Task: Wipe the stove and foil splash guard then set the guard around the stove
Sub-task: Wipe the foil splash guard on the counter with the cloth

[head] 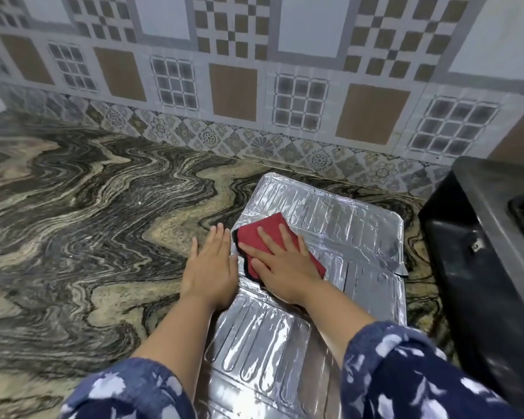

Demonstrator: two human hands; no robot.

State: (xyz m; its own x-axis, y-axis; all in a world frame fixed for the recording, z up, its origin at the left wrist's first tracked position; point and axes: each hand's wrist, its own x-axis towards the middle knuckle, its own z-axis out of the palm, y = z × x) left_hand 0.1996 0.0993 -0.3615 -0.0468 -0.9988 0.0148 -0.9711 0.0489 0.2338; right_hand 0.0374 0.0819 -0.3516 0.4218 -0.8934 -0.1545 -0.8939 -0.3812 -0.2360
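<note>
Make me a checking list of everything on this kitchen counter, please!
Surface: dark swirly stone counter, mostly bare.
Job's things: foil splash guard lying flat; red cloth on it; black stove at the right edge, apart from the guard.
Clutter: nothing seen.
Grips: left hand flat, holding down the guard's left edge; right hand pressing flat on the cloth.
Cables: nothing seen.
Surroundings: patterned tiled wall behind; blue flowery sleeves at the bottom.
</note>
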